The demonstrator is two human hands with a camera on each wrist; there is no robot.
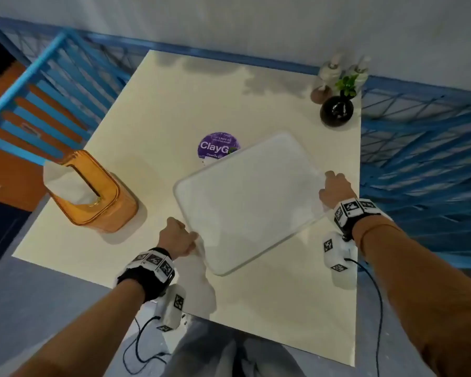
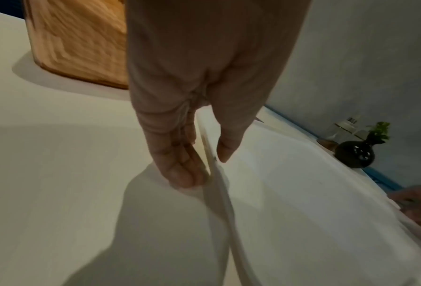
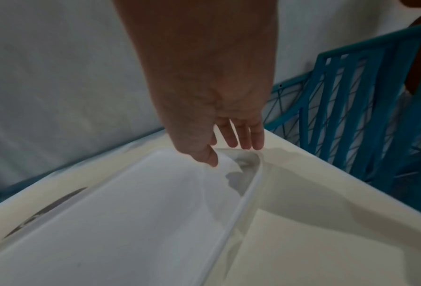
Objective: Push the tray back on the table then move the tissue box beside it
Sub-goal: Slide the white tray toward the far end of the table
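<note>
- Tray (image 1: 249, 202) gripped at two opposite sides: the left hand (image 1: 178, 239) pinches the near-left rim, thumb inside the lip and fingers (image 2: 179, 170) curled under it, as the left wrist view shows.
- Right hand (image 1: 335, 189) takes the far-right corner, thumb on the inner face and the other fingers (image 3: 243, 135) reaching down outside the rim; how tightly it pinches is hard to judge.
- Translucent white, shallow, rectangular with rounded corners and a thin raised lip, the tray sits skewed in the middle of the cream table (image 1: 158, 110), its far corner overlapping a purple round sticker (image 1: 215, 145).
- Judged thin, light, smooth plastic, it should slide easily; the rim is the only purchase, and holding both sides should keep it from swivelling.
- Amber tissue box (image 1: 93, 191), a tissue standing from its slot, waits well apart near the table's left edge.
- Black vase (image 1: 336, 110) with a green sprig stands at the far-right corner.
</note>
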